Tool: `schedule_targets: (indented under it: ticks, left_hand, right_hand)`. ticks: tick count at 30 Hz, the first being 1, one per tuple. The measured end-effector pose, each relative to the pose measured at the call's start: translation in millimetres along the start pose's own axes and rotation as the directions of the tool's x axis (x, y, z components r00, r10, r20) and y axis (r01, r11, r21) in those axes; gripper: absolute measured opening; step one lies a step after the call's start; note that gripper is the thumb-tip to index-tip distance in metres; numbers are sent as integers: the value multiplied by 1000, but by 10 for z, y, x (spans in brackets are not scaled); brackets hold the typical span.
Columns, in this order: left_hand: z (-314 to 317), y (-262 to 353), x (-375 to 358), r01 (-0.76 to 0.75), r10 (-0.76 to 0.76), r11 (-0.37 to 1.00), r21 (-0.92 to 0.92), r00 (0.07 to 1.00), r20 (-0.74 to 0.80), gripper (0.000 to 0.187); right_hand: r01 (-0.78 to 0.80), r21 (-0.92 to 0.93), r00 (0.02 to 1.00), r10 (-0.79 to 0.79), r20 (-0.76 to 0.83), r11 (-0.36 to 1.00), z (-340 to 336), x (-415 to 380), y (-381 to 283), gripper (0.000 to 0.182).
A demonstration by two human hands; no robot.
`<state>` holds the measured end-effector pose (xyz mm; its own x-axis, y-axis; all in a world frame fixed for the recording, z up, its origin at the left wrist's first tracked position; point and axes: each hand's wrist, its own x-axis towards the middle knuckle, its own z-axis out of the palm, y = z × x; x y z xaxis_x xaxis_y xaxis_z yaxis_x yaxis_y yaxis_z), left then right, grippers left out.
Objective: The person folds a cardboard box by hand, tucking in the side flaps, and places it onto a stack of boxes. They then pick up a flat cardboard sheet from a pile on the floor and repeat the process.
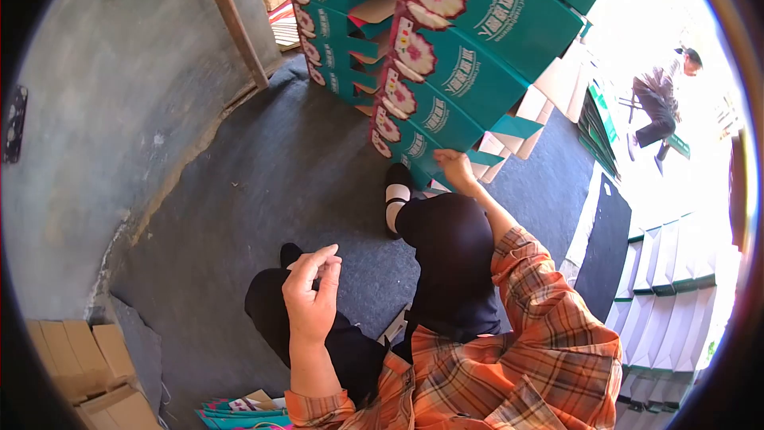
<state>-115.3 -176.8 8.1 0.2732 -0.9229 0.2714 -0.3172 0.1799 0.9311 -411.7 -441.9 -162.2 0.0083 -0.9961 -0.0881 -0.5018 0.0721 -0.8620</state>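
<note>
Reaching forward, the right hand touches the lower part of a tall stack of teal printed cartons, its fingers curled in; whether they pinch a flap or only press against the side cannot be told. The stack rises ahead of that hand, showing flower pictures along one edge, with loose flaps jutting out to the right. The left hand is raised above the left leg, half open, fingers loosely bent, holding nothing. Beyond and to the left of the right hand stands a second stack of teal cartons. Brown cardboard boxes lie left of the left hand, and flat teal pieces sit behind it, nearer the body. Right of the right hand are white boxes with green edges and, well apart, another person, seated.
</note>
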Motion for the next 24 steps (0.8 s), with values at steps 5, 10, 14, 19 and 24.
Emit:
schedule_targets:
  ticks: [5, 10, 14, 19, 24]
  left_hand:
    - [-177, 7, -130, 52, -54, 996, -67, 998, -35, 20]
    - [-416, -38, -256, -29, 16, 987, -158, 996, -86, 24]
    - [-620, 50, -272, 75, -110, 963, -257, 986, -124, 27]
    - [-829, -178, -307, 116, -306, 838, -533, 909, -283, 35]
    - [-1178, -212, -297, 78, -394, 495, -865, 908, -144, 36]
  right_hand:
    - [-40, 65, 999, 42, -28, 997, 34, 102, 75, 26]
    - [-55, 75, 996, 60, -71, 996, 59, 63, 42, 27]
    - [39, -18, 987, -41, -157, 999, 68, 6, 71, 22]
    - [-57, 13, 971, 58, -231, 998, 118, -70, -111, 23]
    - [-89, -19, 961, 81, -266, 996, 155, -82, -118, 23]
